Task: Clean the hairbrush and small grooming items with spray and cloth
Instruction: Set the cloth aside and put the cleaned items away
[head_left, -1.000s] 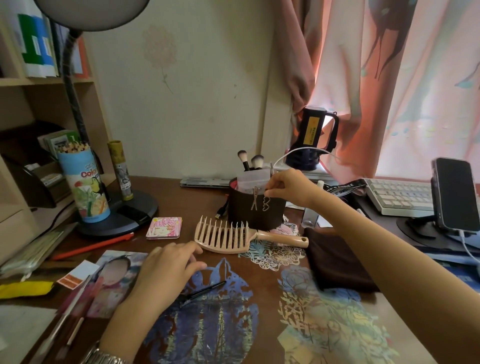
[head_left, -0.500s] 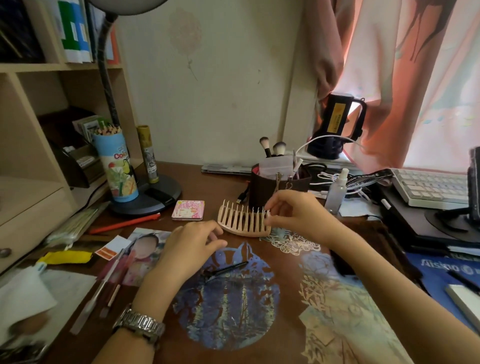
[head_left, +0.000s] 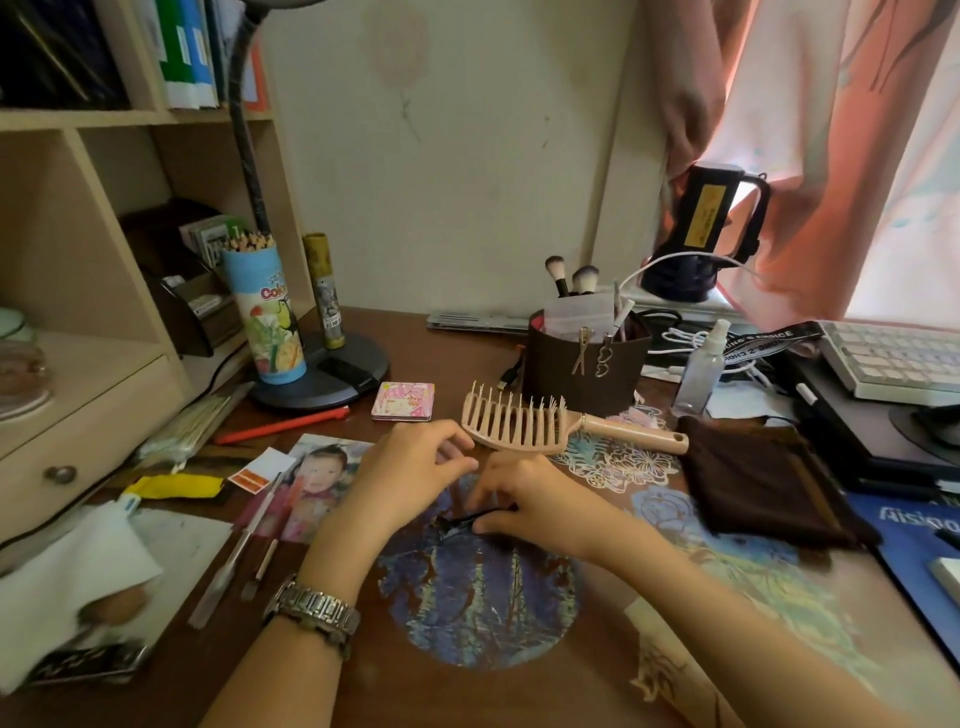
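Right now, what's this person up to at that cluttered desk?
A person is sorting out grooming items to clean. The right hand pinches a small black hair clip lying on the desk, while the left hand hovers beside it, holding nothing. The pink hairbrush lies just behind, with the spray bottle and brown cloth untouched to the right.

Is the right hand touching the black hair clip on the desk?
Touching. The head view shows the right hand with fingers curled over the black hair clip, pinching its right end against the desk.
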